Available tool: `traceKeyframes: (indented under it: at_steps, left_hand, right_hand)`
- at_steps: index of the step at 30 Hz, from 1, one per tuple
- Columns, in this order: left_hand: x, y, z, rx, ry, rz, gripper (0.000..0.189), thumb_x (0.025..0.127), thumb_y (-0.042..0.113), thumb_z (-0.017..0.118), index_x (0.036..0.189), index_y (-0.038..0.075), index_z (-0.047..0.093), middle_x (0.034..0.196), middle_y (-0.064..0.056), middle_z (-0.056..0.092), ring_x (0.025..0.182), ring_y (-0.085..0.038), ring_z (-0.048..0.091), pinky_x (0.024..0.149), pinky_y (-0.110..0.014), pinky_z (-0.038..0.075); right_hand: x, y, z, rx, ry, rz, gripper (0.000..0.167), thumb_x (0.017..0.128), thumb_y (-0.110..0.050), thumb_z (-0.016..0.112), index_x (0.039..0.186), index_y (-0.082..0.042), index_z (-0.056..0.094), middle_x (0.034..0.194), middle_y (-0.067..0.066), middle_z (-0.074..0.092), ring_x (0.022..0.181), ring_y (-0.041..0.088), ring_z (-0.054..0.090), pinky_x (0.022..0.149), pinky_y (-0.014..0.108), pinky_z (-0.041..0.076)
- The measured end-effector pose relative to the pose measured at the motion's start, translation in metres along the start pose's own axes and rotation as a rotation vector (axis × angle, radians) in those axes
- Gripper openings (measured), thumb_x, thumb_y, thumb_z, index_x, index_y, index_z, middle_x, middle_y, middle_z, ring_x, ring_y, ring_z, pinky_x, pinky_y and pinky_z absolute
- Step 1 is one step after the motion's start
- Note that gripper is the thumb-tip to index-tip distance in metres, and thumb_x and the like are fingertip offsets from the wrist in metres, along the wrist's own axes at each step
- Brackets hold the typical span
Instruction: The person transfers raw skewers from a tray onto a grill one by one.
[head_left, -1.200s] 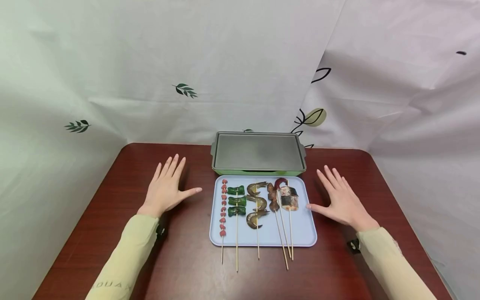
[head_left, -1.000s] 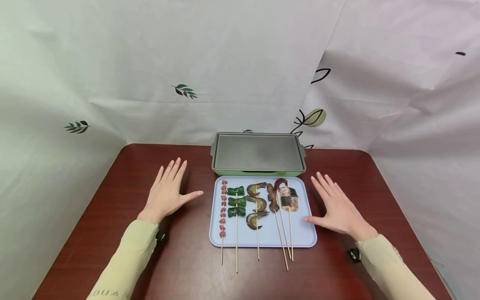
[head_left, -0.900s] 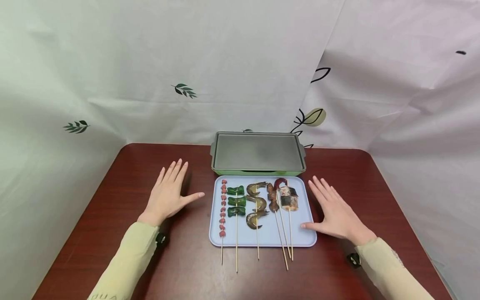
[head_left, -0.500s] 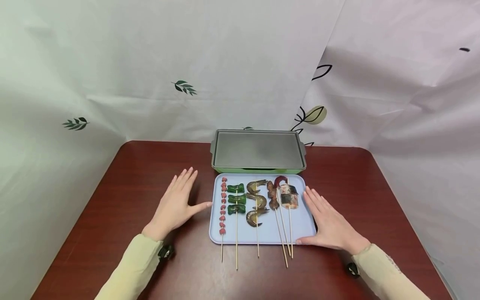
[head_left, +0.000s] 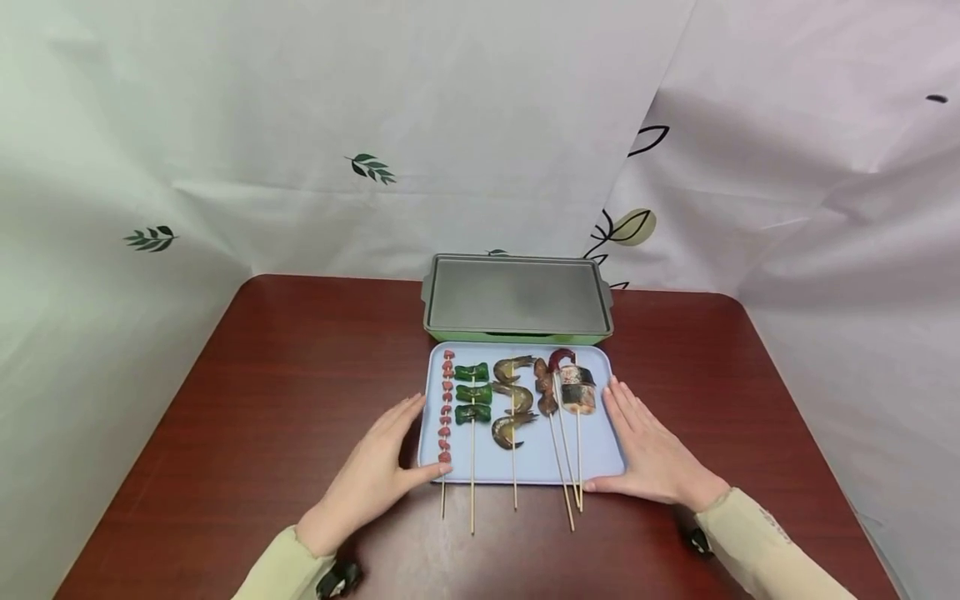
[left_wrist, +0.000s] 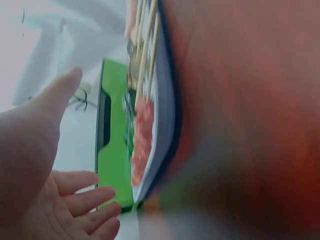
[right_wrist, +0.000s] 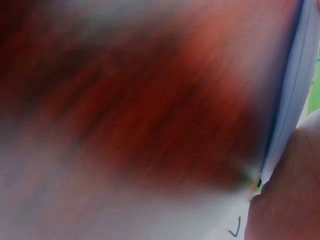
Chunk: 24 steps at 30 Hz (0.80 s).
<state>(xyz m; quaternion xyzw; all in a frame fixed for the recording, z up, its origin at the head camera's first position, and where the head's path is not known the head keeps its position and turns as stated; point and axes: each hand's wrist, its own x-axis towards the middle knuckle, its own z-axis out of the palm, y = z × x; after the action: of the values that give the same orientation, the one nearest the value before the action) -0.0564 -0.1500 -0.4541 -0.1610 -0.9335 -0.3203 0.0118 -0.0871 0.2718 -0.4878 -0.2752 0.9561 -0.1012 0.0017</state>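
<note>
A pale blue tray (head_left: pixel 536 467) lies on the table with several skewers on it, their stick ends hanging past its front edge. From left to right are small red pieces (head_left: pixel 446 409), green rolls (head_left: pixel 472 393), shrimp (head_left: pixel 510 432), brown chunks (head_left: pixel 547 400), a dark red curl (head_left: pixel 557 358) and thick dark-skinned pieces (head_left: pixel 577 395). My left hand (head_left: pixel 371 479) is beside the tray's left edge, fingers extended and thumb by the front corner. My right hand (head_left: pixel 648 446) lies along the right edge, fingers straight, thumb at the front right corner; firm contact is unclear.
Directly behind the tray stands a green griddle (head_left: pixel 521 292) with a flat grey top. The dark red wooden table (head_left: pixel 300 350) has rounded back corners. White patterned cloth (head_left: pixel 487 125) hangs behind and at the sides.
Both hands have moved inward and toward the front, from above the table at either side to the tray's left and right edges. The tray and skewers keep their places.
</note>
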Motion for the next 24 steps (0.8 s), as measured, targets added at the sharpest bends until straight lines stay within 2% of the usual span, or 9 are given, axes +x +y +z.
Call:
traceKeyframes:
  at_steps: [5,9,12,16,19,24]
  left_hand:
    - [-0.013,0.013,0.007,-0.066,0.024,-0.053,0.088,0.077,0.048,0.089,0.143,0.001,0.055,0.138,-0.014,0.059,0.128,-0.031,0.054,0.108,-0.051,0.045]
    - [-0.017,0.019,0.01,-0.146,0.063,-0.126,0.068,0.074,0.039,0.093,0.126,0.004,0.067,0.111,-0.005,0.069,0.103,-0.022,0.066,0.092,-0.041,0.056]
    - [-0.019,0.023,0.012,-0.238,0.057,-0.202,0.056,0.072,0.036,0.094,0.114,0.005,0.071,0.092,0.002,0.068,0.083,-0.014,0.066,0.076,-0.031,0.059]
    - [-0.021,0.026,0.013,-0.331,0.015,-0.263,0.046,0.075,0.035,0.093,0.103,0.004,0.073,0.078,0.008,0.066,0.069,-0.007,0.063,0.064,-0.023,0.056]
    - [-0.024,0.027,0.013,-0.332,-0.002,-0.276,0.036,0.076,0.035,0.091,0.091,0.008,0.074,0.07,0.012,0.066,0.064,-0.004,0.063,0.059,-0.022,0.053]
    - [-0.029,0.025,0.015,-0.272,-0.034,-0.264,0.028,0.075,0.038,0.091,0.076,0.017,0.073,0.06,0.018,0.063,0.057,0.0,0.057,0.053,-0.021,0.047]
  right_hand:
    - [0.001,0.0,-0.001,-0.025,0.018,-0.014,0.136,0.073,-0.086,0.064,0.156,0.011,0.021,0.165,0.028,0.01,0.151,0.043,0.015,0.125,0.038,0.01]
    - [0.0,0.0,-0.002,-0.034,0.021,-0.013,0.135,0.073,-0.086,0.064,0.156,0.011,0.021,0.165,0.028,0.011,0.15,0.043,0.016,0.125,0.038,0.01]
    - [-0.001,-0.001,-0.003,-0.041,0.029,-0.012,0.134,0.074,-0.085,0.064,0.156,0.011,0.021,0.164,0.028,0.012,0.15,0.043,0.017,0.125,0.04,0.013]
    - [-0.003,-0.001,-0.004,-0.039,0.057,-0.017,0.132,0.075,-0.083,0.066,0.155,0.012,0.023,0.163,0.029,0.017,0.148,0.044,0.021,0.125,0.041,0.017]
    - [-0.004,-0.002,-0.004,-0.039,0.068,-0.023,0.13,0.075,-0.082,0.066,0.155,0.012,0.025,0.162,0.03,0.019,0.147,0.045,0.023,0.124,0.042,0.019]
    - [-0.005,-0.003,-0.002,-0.042,0.049,-0.015,0.13,0.075,-0.083,0.065,0.155,0.011,0.024,0.163,0.029,0.017,0.149,0.044,0.021,0.125,0.042,0.017]
